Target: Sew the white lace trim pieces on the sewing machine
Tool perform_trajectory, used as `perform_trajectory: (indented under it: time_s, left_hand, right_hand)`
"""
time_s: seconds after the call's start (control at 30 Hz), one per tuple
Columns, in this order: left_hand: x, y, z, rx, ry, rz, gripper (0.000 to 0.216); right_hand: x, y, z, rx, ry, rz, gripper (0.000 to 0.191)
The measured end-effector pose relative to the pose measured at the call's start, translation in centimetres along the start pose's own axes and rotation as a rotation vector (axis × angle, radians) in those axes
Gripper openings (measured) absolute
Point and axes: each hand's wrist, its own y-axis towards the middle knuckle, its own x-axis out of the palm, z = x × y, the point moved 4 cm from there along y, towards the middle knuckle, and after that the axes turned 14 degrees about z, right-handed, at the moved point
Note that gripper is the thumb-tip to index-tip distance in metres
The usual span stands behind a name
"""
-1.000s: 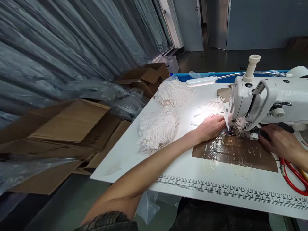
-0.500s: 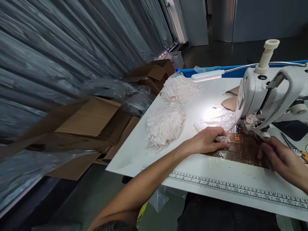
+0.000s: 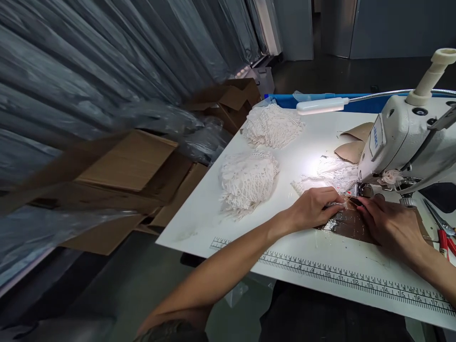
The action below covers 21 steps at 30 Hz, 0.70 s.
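My left hand lies on the white table, its fingers curled over a small strip of white lace at the left edge of a brown taped patch. My right hand rests on that patch, fingertips pointing left at the same lace piece, just in front of the needle area of the white sewing machine. The two hands nearly meet. How the right fingers hold the lace is partly hidden.
Two heaps of white lace lie at the table's left. A gooseneck lamp lights the work spot. Tan pieces sit behind. Red-handled scissors lie at right. A printed ruler runs along the front edge. Cardboard boxes stand left.
My left hand drew back from the needle with the lace piece to the patch's edge. My right hand slid left across the patch to meet it. The view shifted right.
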Motion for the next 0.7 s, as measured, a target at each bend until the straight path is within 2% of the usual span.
perform_trajectory:
  time_s: [0.1,0.2,0.4,0.53,0.63,0.7]
  left_hand:
    - [0.3,-0.8,1.4,0.187,0.272,-0.033,0.026]
    - [0.6,-1.5,2.5,0.283,0.421,-0.034,0.031]
    - [0.2,-1.4,2.0,0.165,0.365,0.034,0.024]
    - [0.1,-1.3,1.5,0.113,0.326,0.028,0.024]
    - [0.1,-1.4,1.6,0.123,0.274,0.021,0.027]
    - [0.3,-1.7,2.2,0.181,0.213,0.004,0.026]
  right_hand:
    - [-0.2,-0.2,0.5,0.074,0.059,0.0,0.044]
    - [-0.6,-0.5,0.5,0.041,0.087,0.018,0.042]
    - [-0.6,-1.3,0.2,-0.002,-0.026,0.072,0.039]
    - [-0.4,-1.3,-0.2,-0.008,0.001,0.086,0.036]
    - [-0.8,-0.8,-0.5,-0.041,0.01,0.125,0.035]
    - [-1.1,-0.5,-0.2,0.023,0.054,0.136,0.034]
